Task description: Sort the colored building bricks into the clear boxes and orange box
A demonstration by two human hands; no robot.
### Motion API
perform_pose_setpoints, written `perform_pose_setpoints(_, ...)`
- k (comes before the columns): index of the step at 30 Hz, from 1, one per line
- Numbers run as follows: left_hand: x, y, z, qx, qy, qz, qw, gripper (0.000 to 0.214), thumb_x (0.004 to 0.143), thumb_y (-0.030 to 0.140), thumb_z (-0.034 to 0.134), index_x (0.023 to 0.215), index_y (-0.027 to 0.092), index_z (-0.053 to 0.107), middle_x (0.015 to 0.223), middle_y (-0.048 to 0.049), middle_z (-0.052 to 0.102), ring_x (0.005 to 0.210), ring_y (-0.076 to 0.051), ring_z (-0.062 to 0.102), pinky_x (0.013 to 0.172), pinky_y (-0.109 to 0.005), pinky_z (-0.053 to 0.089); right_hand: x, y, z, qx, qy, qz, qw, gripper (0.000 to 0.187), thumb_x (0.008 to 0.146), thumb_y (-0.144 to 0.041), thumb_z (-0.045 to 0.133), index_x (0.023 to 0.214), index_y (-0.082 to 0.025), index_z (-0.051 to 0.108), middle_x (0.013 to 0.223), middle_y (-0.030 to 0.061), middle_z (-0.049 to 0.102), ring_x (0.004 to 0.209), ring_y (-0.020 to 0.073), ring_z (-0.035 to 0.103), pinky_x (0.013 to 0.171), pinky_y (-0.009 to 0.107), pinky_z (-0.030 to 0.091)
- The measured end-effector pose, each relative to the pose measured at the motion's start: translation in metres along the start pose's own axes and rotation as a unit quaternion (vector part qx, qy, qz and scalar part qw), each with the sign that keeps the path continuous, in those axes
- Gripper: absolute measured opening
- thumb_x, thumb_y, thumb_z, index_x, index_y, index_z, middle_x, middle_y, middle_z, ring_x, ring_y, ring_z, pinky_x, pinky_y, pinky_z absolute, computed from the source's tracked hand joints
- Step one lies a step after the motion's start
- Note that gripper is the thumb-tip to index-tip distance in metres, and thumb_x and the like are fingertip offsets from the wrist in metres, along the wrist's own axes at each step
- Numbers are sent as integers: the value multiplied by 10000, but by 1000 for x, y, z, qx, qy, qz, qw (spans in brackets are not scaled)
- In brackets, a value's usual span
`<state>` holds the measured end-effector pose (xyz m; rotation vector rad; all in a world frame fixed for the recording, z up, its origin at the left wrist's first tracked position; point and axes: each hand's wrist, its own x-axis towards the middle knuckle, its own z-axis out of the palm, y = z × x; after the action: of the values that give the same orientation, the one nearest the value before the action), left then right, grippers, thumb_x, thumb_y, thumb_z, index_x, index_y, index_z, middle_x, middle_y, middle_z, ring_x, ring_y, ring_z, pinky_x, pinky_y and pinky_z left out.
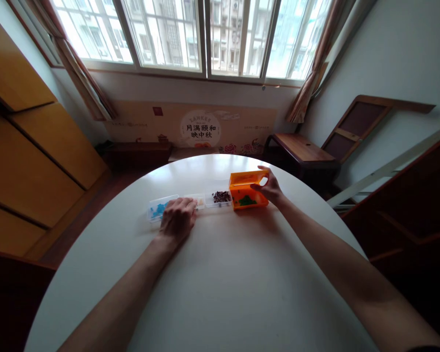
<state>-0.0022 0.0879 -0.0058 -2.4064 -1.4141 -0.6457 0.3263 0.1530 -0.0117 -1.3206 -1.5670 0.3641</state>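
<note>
My right hand (271,189) grips the right end of an orange plastic box (261,199), its thumb and finger at the raised lid (247,178). Small green pieces (247,200) lie inside it. My left hand (178,215) rests with bent fingers over a row of clear plastic boxes; its fingertips are partly hidden at the middle clear box (200,202), which holds pale pieces. Left of that hand is a clear box (151,213) with blue pieces (158,210), partly covered by the hand. Dark brown pieces (222,196) fill another clear box (209,201) beside the orange one.
The boxes stand in a row on a round white table (220,278). Behind it are a printed cardboard panel (238,122) and windows. A wooden chair (308,149) stands at the right, and a wooden cabinet (33,171) at the left.
</note>
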Motion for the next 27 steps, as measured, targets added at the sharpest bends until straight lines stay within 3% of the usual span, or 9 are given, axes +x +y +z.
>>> perform_pose_setpoints(3,2,3,0,13,-15,-13,1000,209,832,219,537,987,156,663,1026,-121,675,964,-286,602,875,-436,441,-19,-5,-14,-23,8,-75,997,765,665,-558,733,1287,-196,473,1152,111,602,1066,286,581,961,466,453)
perform_pose_setpoints(6,5,10,0,24,-26,-29,999,279,830,248,554,1083,150,618,1042,-139,646,996,-310,580,878,-454,432,-41,-12,-25,-93,3,-147,985,645,757,-618,631,1230,-189,538,1139,129,607,1066,298,575,951,477,448)
perform_pose_setpoints(11,15,24,2,-1,20,-24,1000,758,794,236,627,1452,158,259,1375,-184,457,1224,-353,457,992,-483,385,-72,-19,-28,-226,-97,-229,942,423,849,-521,586,1112,-197,651,1155,123,627,1068,300,564,955,488,434)
perform_pose_setpoints(15,32,28,9,-15,26,32,999,1014,726,244,721,1497,155,70,1517,-222,246,1350,-387,323,1074,-520,307,-85,-25,-29,-245,-156,-240,926,403,864,-425,597,1184,-183,637,1207,120,626,1101,286,567,957,472,463)
perform_pose_setpoints(18,45,31,14,-23,16,58,998,1077,708,238,738,1501,170,12,1540,-212,202,1393,-395,249,1106,-559,241,-88,-29,-33,-265,-171,-235,919,416,886,-371,571,1256,-181,598,1276,119,601,1182,287,535,1004,490,438)
perform_pose_setpoints(22,52,38,17,-30,12,62,998,935,722,212,717,1484,163,177,1434,-193,397,1331,-373,355,1092,-532,274,-89,-24,-35,-283,-183,-233,912,425,896,-334,557,1286,-167,581,1313,127,580,1221,293,515,1024,491,426)
perform_pose_setpoints(27,41,48,20,-24,1,60,998,441,810,173,600,1249,169,556,1118,-130,613,1047,-290,555,933,-454,409,-94,-13,-30,-265,-157,-220,925,460,865,-336,601,1303,-198,574,1335,117,566,1234,298,501,1032,496,424)
